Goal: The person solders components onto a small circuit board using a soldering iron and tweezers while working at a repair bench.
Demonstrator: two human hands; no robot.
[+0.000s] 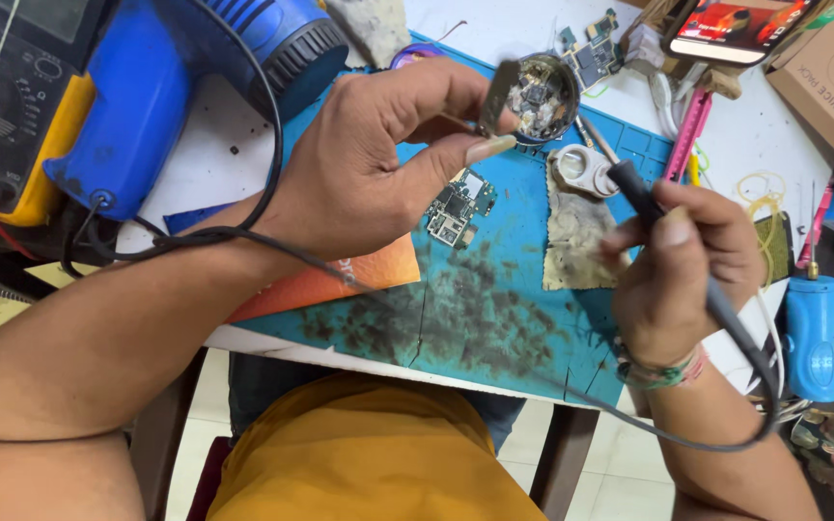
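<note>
Yellow shirt at frame bottom, wearer seated at white table [272,342]. Right hand [682,265] clamped round black soldering iron [634,188], tip aimed at small metal piece [497,96] pinched between thumb and fingers of left hand [369,164], raised above blue mat [494,299]. Step judged: tip about to meet piece; needs steady approach. Circuit board [458,207] lies on stained mat; round tin [542,96] behind; blue heat gun [185,87] far left. Room unseen.

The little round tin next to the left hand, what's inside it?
The round tin holds grey-white crumbly residue and a few small dark bits. The left hand pinches a thin metal piece that covers the tin's left edge, so that part is hidden.
</note>
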